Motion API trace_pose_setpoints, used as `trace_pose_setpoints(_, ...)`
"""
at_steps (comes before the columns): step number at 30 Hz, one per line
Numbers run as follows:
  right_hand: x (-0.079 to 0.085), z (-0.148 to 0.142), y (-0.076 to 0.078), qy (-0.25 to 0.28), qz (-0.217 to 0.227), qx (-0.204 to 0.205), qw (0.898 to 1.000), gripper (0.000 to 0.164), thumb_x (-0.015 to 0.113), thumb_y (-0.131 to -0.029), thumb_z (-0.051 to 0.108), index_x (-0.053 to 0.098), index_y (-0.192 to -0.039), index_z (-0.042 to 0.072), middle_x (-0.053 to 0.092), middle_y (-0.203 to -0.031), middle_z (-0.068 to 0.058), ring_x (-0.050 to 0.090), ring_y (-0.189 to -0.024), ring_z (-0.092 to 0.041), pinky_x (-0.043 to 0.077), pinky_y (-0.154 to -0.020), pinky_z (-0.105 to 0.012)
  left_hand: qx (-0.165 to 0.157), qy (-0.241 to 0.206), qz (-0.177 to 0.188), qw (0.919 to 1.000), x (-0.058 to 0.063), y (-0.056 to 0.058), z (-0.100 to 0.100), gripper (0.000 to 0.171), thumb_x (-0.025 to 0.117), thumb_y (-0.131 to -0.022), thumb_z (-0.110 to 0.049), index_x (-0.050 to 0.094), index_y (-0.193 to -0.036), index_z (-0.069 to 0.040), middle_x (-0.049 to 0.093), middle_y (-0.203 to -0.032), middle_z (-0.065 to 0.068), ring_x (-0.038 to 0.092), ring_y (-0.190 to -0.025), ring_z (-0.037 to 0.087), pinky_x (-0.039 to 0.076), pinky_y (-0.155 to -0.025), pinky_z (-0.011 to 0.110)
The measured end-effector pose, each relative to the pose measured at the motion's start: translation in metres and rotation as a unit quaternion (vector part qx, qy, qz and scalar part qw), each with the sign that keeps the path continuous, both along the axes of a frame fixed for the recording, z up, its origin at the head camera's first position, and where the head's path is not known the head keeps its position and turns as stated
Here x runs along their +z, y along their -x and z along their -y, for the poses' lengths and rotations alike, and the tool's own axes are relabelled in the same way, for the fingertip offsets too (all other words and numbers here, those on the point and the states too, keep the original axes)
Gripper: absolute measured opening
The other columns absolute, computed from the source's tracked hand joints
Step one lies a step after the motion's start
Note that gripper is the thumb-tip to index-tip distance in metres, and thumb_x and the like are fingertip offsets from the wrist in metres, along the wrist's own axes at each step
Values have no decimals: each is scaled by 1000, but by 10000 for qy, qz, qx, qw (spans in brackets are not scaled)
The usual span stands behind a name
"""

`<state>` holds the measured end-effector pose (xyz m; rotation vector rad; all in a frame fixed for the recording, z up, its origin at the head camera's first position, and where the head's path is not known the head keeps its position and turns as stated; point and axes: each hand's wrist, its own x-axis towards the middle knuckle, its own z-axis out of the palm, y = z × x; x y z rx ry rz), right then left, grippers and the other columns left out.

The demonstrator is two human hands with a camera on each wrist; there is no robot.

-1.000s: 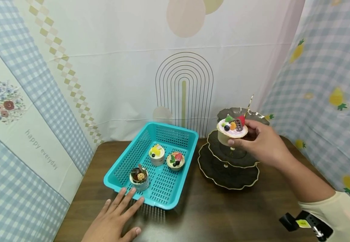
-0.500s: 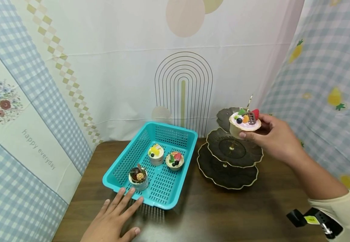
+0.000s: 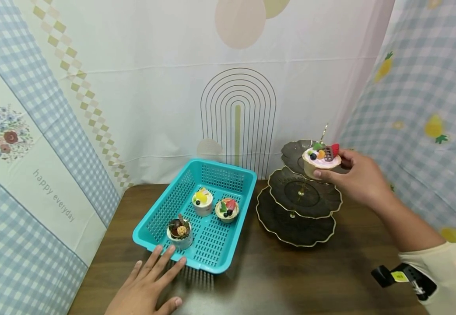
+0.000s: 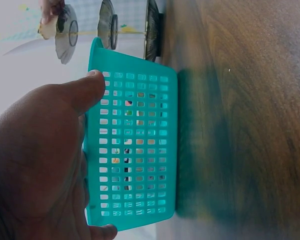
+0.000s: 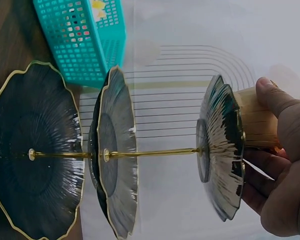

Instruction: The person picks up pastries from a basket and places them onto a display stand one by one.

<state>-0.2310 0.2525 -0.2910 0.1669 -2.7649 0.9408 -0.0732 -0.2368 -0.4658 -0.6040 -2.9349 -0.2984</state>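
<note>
My right hand (image 3: 363, 177) grips a cupcake (image 3: 322, 158) by its side, thumb in front. Pale cream, a strawberry, a blueberry and a chocolate piece top it. The cupcake is upright at the top plate (image 5: 225, 150) of a three-tier stand; its base is partly hidden behind the plate rim in the right wrist view, so I cannot tell whether it touches. My left hand (image 3: 145, 280) rests with spread, fairly straight fingers at the near rim of a turquoise basket (image 3: 228, 267). In the left wrist view its thumb (image 4: 87, 90) lies against the rim.
Inside the basket stand a chocolate cupcake (image 3: 180, 234), a yellow-fruit cupcake (image 3: 202, 202) and a strawberry one (image 3: 226, 210). The stand's middle plate (image 3: 322, 201) and bottom plate (image 3: 295, 229) have gold wavy edges. A wooden table (image 3: 271, 280) carries everything; patterned cloth hangs behind and beside it.
My right hand has carried the cupcake to the right, from in front of the stand to the right part of its top plate, then slightly lower. The left hand has stayed put.
</note>
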Motion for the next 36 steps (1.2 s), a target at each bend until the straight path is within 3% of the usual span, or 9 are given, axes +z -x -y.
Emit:
trace_pose_setpoints(8,-5,2,9,-105,114,-6,9999,96,76,-82,67,52,-145,-2,62,-132,-29,58,-119,-44,46,-91,-56,25,-12,42,10000,-2,1,1,73,62,-94,-64,38,-159,-38,15,-170,-12,-13,-151,-2,35,-106,69)
trace_pose_setpoints(12,-5,5,12,-130,164,-14,9998,98,75,-82,69,51,-146,-2,60,-135,-30,56,-121,-46,47,-91,-57,13,9,-45,10000,-3,1,2,74,63,-94,-63,38,-159,-38,19,-170,-9,-12,-152,-1,36,-106,69)
trace_pose_setpoints(21,-8,4,15,-87,151,-20,9998,93,75,-82,68,54,-142,0,62,-132,-28,57,-119,-44,47,-91,-57,3,1,-90,10000,-3,1,2,74,64,-93,-63,38,-159,-39,13,-170,-14,-12,-152,-2,37,-105,69)
trace_pose_setpoints(30,-9,3,17,-143,206,98,9996,95,73,-84,68,51,-143,-2,59,-133,-31,56,-120,-47,48,-89,-58,-16,14,-59,10000,-4,1,2,75,63,-94,-64,34,-160,-41,19,-170,-9,-13,-152,-1,36,-106,69)
trace_pose_setpoints(36,-9,3,17,-207,229,145,9994,94,72,-85,68,49,-144,-1,58,-134,-31,55,-121,-48,47,-91,-60,-1,2,-38,10000,-5,1,2,76,63,-94,-64,32,-160,-43,16,-170,-11,-13,-152,-1,35,-106,69)
